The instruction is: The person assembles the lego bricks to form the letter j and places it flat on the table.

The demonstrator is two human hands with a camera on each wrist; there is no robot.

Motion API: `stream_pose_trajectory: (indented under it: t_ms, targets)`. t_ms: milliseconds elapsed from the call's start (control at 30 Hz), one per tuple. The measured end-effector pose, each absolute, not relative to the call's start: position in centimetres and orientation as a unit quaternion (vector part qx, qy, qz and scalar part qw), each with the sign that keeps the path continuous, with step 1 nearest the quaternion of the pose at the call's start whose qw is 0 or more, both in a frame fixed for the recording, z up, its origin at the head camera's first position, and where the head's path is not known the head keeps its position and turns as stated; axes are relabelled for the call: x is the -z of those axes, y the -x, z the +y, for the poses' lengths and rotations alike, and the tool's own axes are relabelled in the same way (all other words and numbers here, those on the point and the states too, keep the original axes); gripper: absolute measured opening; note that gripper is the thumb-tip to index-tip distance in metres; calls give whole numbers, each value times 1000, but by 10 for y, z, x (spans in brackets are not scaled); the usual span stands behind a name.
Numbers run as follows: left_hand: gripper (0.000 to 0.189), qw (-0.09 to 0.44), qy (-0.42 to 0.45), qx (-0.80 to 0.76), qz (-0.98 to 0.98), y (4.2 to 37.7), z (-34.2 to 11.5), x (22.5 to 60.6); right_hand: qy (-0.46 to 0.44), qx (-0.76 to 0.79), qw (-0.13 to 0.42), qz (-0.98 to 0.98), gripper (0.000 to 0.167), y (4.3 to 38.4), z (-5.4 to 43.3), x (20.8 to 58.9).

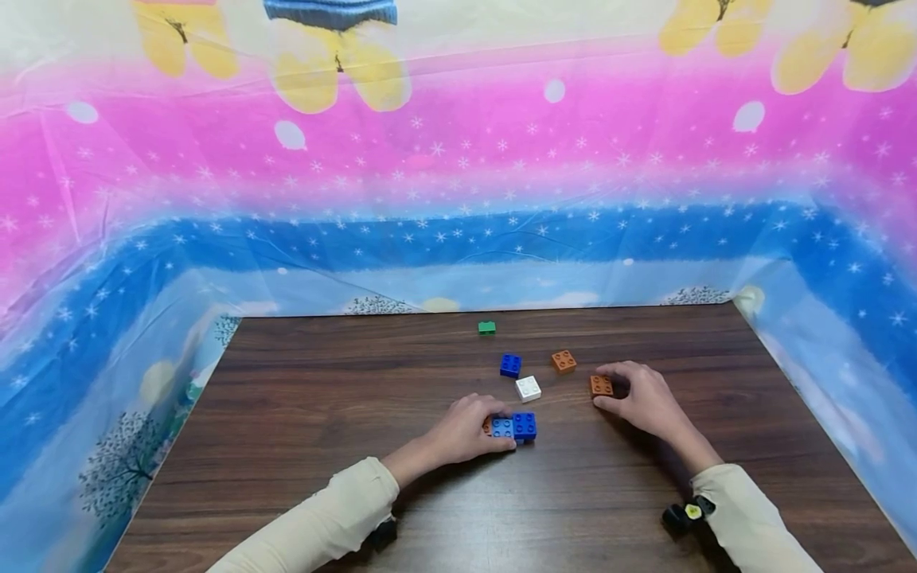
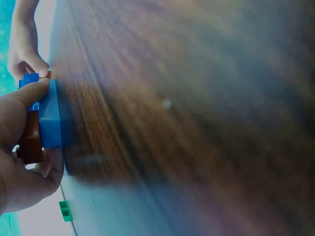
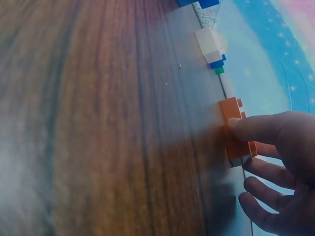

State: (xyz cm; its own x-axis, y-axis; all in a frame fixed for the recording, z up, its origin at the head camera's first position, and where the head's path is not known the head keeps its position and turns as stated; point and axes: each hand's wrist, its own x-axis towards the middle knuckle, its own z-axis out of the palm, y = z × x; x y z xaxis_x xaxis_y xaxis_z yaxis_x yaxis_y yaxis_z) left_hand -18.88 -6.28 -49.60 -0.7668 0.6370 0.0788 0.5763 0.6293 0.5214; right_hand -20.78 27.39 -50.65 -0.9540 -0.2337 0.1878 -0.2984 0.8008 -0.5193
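My left hand (image 1: 473, 430) grips a joined group of toy building bricks near the middle of the table. In it a light blue brick (image 1: 502, 428) shows between an orange-brown brick (image 2: 31, 142), partly covered by the fingers, and a dark blue brick (image 1: 525, 425) at the right end. To the right, my right hand (image 1: 645, 400) pinches an orange brick (image 1: 600, 386) between thumb and fingers, studs up, at the tabletop. The right wrist view shows the thumb against this brick's side, with the other fingers loosely bent.
Loose bricks lie between and beyond the hands: a white one (image 1: 528, 388), a dark blue one (image 1: 510, 365), another orange one (image 1: 563, 361) and a small green one (image 1: 487, 328) near the far edge. The brown wooden table (image 1: 322, 374) meets a patterned cloth (image 1: 444, 231) behind and at both sides.
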Motion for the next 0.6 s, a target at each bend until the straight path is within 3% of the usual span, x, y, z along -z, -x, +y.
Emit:
stream_pose_trajectory:
  t_ms: [600]
  targets:
    - [44, 50, -336, -273, 900, 189, -63, 497, -138, -259, 41, -955, 40, 211, 273, 505]
